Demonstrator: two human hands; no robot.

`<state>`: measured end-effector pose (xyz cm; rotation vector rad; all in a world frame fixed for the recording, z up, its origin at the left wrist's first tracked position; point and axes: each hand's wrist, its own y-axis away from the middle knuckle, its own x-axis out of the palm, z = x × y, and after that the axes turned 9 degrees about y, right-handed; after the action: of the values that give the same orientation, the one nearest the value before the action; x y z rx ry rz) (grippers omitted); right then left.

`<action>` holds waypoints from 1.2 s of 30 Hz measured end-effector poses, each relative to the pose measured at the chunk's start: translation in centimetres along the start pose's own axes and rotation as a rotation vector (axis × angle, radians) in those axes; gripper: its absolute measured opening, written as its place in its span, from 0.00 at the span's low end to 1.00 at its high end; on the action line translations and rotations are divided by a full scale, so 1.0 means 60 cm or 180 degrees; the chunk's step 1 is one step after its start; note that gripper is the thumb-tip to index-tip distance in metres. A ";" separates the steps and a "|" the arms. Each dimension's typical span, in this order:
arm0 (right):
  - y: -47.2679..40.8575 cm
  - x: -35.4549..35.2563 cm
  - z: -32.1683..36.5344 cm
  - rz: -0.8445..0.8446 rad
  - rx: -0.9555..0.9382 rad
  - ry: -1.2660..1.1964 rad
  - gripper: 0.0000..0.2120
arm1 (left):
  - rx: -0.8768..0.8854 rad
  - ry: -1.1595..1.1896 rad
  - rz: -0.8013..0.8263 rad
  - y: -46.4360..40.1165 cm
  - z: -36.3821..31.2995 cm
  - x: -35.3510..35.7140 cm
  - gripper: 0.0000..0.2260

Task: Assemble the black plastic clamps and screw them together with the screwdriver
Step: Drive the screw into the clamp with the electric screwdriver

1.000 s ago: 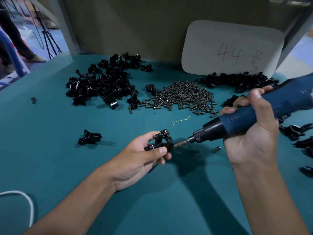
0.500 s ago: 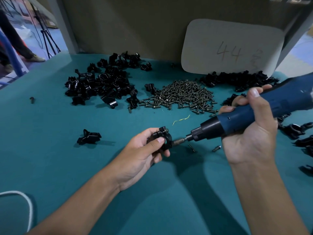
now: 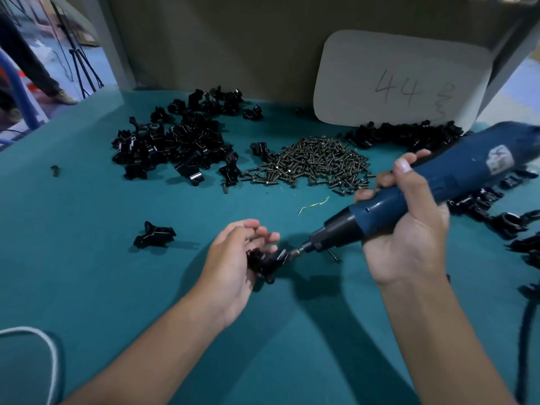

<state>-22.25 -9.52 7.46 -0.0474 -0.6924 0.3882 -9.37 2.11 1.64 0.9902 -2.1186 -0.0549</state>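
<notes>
My left hand (image 3: 230,258) holds a black clamp (image 3: 264,263) low against its palm, just above the teal table (image 3: 87,273); the fingers above it are only loosely curled and the clamp is blurred. In my right hand (image 3: 409,238) I grip the blue electric screwdriver (image 3: 455,176), which slants down to the left. Its bit (image 3: 296,252) meets the clamp's right side. One loose clamp piece (image 3: 155,236) lies left of my left hand.
A heap of black clamp parts (image 3: 181,144) lies at the back left, a pile of screws (image 3: 315,165) at the back middle, more black clamps (image 3: 496,217) on the right. A white card (image 3: 403,80) leans on the back wall. A loose screw (image 3: 333,255) lies under the screwdriver.
My left hand has turned over and dropped nearer the table, so the clamp now sits low in the palm with the fingers loosened. The screwdriver tip followed it down.
</notes>
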 end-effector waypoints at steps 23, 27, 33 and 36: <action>-0.051 -0.075 0.044 -0.0952 -0.0106 -0.0607 0.10 | 0.1552 -0.5128 0.2939 0.040 0.005 -0.049 0.19; -0.053 -0.079 0.047 -0.0987 -0.0010 -0.0730 0.07 | 0.0453 -0.2988 0.2110 0.034 0.001 -0.032 0.11; -0.055 -0.085 0.041 -0.1067 0.0193 -0.0925 0.14 | -0.0154 -0.0719 0.1399 0.024 -0.027 -0.019 0.16; -0.056 -0.084 0.036 -0.1029 0.0288 -0.0953 0.13 | -0.0163 -0.0412 0.1456 0.021 -0.032 -0.016 0.17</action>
<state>-26.02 -14.65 6.62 0.2105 -0.9600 0.1147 -8.49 4.14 2.76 0.4643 -2.4011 0.0555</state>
